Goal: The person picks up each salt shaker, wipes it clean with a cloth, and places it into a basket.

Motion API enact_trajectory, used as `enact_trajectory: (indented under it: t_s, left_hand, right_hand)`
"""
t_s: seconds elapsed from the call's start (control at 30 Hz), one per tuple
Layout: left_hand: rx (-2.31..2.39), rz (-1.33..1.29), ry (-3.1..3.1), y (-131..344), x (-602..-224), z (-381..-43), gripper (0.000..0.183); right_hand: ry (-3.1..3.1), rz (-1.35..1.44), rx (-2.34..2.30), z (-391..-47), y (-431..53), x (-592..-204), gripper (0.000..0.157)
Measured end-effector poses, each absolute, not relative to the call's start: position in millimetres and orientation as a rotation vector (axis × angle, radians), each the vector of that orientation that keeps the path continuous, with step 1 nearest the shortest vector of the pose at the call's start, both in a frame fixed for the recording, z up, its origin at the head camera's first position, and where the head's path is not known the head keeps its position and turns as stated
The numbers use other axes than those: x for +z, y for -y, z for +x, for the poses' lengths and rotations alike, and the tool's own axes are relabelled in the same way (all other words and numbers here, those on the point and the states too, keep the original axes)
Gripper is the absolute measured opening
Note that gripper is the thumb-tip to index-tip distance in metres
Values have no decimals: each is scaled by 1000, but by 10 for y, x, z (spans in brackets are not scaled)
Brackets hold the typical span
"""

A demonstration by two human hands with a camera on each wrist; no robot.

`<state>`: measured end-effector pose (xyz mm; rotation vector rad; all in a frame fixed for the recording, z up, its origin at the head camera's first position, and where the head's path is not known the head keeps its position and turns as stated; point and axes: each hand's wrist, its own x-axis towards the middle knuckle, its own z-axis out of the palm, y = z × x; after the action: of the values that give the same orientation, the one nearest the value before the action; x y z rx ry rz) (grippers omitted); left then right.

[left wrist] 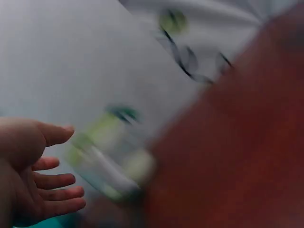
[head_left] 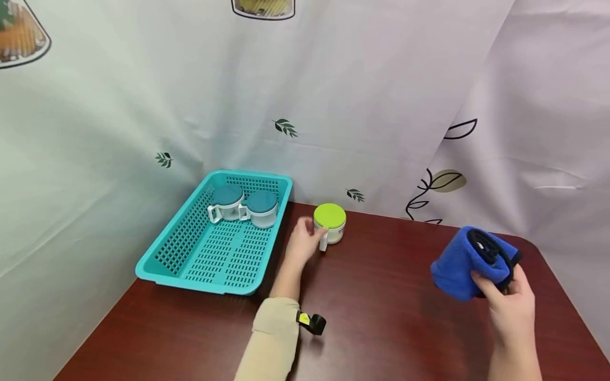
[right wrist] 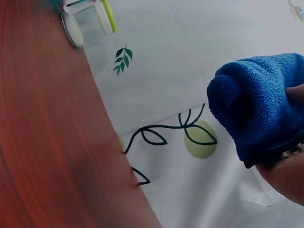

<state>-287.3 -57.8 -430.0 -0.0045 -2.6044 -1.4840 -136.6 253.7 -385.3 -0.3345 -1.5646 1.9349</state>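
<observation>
My left hand (head_left: 303, 241) is at the left side of a clear jar with a lime-green lid (head_left: 330, 217) and a white handle, which stands on the table near the wall. In the left wrist view the fingers (left wrist: 61, 180) are spread and relaxed, with the blurred jar (left wrist: 111, 159) just beyond them. My right hand (head_left: 512, 304) grips a rolled blue cloth (head_left: 469, 264) with black edging, held above the right part of the table. The right wrist view shows the cloth (right wrist: 259, 99) between thumb and fingers.
A turquoise plastic basket (head_left: 219, 289) stands at the left, with two teal-lidded jars, a left one (head_left: 227, 196) and a right one (head_left: 262, 203), at its far end. The dark red wooden table (head_left: 381, 296) meets a pale printed wall sheet (head_left: 362, 106) behind.
</observation>
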Motion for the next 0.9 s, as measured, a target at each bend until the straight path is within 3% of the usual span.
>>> enact_trajectory:
  t_s: [0.2, 0.37, 0.63, 0.9]
  left_hand:
    - [-1145, 70, 2721, 471, -4731, -2818, 35]
    - [-942, -9, 2649, 493, -4763, -2837, 24]
    - [-1005, -208, 2699, 496, -4788, -2881, 38]
    - [-772, -487, 2733, 467, -4761, -2811, 27]
  right_hand:
    - [1444, -267, 2003, -1411, -2602, -4033, 48]
    - [1373, -299, 2023, -1386, -2481, -3924, 45]
    - [1349, -191, 2059, -1472, -2412, -3853, 46]
    - [1419, -134, 2136, -1582, -2269, -3829, 56]
